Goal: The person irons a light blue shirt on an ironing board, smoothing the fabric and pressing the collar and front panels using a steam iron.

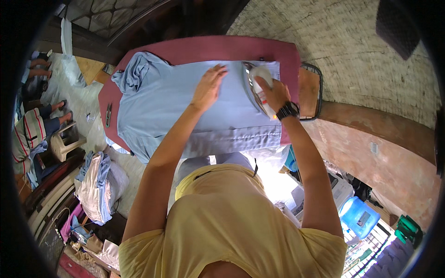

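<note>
A light blue shirt (160,104) lies spread over a maroon-covered ironing board (204,48), with one part bunched up at the far left. My right hand (276,96), with a black watch at its wrist, is wrapped round the handle of an iron (260,76). The iron rests on the right part of the cloth, near its edge. Left of it, my left hand (210,89) is over the cloth, fingers stretched out and slightly blurred, holding nothing. Whether its palm touches the fabric I cannot tell.
Small thread snips (108,116) lie at the board's left end. A metal-framed wooden rest (309,92) extends from the right end. On the left are a stool (66,141), a garment pile (95,185) and another person's legs (55,113). A blue water jug (359,217) stands lower right.
</note>
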`<state>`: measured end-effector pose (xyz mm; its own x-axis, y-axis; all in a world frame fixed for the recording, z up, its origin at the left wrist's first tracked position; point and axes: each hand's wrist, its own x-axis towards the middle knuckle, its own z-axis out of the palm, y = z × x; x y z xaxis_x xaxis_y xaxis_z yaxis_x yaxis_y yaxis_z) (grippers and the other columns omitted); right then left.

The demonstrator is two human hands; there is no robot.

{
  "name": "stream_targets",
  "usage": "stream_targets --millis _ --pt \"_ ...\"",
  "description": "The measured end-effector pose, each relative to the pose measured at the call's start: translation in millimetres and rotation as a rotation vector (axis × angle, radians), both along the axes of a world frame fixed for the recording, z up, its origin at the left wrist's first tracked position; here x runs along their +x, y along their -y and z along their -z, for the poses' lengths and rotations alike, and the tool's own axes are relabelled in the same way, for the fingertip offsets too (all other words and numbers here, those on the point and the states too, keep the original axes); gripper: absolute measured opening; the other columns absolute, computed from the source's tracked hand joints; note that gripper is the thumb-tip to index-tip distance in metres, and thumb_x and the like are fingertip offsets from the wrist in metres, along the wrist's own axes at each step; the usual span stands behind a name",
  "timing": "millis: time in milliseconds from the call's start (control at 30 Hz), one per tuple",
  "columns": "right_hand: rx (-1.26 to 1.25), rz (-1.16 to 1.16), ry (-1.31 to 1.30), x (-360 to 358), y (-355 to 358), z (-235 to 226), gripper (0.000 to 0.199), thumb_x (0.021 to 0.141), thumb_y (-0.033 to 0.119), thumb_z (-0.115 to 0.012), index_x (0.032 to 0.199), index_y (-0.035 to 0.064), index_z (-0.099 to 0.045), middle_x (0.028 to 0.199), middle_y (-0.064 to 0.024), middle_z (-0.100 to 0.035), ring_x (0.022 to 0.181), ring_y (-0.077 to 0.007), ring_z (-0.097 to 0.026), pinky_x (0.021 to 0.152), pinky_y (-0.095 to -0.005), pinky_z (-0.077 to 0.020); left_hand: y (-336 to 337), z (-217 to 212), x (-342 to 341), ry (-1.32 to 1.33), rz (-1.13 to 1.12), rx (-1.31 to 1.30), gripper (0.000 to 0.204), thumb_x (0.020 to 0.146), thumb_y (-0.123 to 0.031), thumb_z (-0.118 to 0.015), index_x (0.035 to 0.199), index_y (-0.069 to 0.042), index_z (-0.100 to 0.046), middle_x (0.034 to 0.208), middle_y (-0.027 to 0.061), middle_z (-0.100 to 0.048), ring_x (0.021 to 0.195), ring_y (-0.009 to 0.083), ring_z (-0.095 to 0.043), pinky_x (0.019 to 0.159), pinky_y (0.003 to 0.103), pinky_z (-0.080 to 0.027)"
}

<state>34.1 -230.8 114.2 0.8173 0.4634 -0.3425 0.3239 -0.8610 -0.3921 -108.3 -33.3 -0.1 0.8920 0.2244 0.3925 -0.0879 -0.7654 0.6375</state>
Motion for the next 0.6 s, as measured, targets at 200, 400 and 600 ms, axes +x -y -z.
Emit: stream_targets --millis 200,400,600 --pt "0.191 0.229 0.104 10.0 16.2 36.1 0.079 0.083 0.074 -0.053 0.100 -0.0012 -0.070 0.090 -0.0270 -0.070 0.094 -0.0441 -0.066 0.083 -0.0510 -0.0524 26.2 13.3 27.2 -0.226 -0.027 0.274 0.051 0.102 -0.030 -0.047 0.148 -0.014 -0.037 0.157 0.0056 -0.031 0.147 0.0278 -0.023 0.119 0.050 -0.021" --pt "0.331 0.249 0.119 29.3 -7.3 45.5 0.070 0.085 0.065 -0.062 0.089 -0.0044 -0.070 0.067 -0.0212 -0.067 0.070 -0.0350 -0.071 0.063 -0.0451 -0.0545 26.1 9.0 28.6 -0.272 -0.027 0.298 0.050 0.102 -0.033 -0.044 0.149 -0.016 -0.037 0.159 0.0026 -0.028 0.148 0.0267 -0.021 0.120 0.050 -0.019" --pt "0.369 0.258 0.133 17.0 -13.8 21.0 0.075 0.084 0.069 -0.058 0.093 -0.0042 -0.071 0.078 -0.0274 -0.068 0.086 -0.0426 -0.069 0.075 -0.0485 -0.0534 28.7 3.4 28.2 -0.298 -0.034 0.300 0.052 0.102 -0.042 -0.042 0.148 -0.017 -0.039 0.159 0.0016 -0.028 0.149 0.0258 -0.021 0.121 0.049 -0.018"
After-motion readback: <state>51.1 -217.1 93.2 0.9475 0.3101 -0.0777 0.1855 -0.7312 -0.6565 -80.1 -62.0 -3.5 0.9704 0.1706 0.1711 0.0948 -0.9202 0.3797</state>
